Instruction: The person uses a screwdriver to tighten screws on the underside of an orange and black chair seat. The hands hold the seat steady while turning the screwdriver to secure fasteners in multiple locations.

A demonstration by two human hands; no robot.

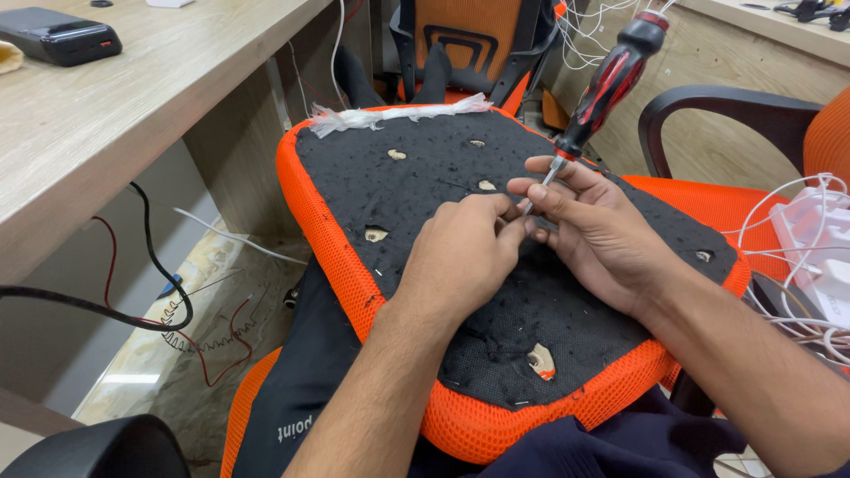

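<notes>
An upturned chair seat [354,265] with an orange mesh edge and a black fabric underside rests on my lap. Several screw holes show pale wood through the black cloth. My right hand [602,235] pinches the metal shaft of a screwdriver [611,84] with a red and black handle, its tip down against the seat's middle. My left hand [460,257] lies curled right beside that tip, fingers pressed on the cloth. What sits under the fingertips is hidden.
A wooden desk [106,124] stands at left with a black box [57,35] on it; black, red and white cables hang below. Another orange chair [753,177] is at right, with a white power strip [819,239] and cords. An orange chair back [469,40] stands ahead.
</notes>
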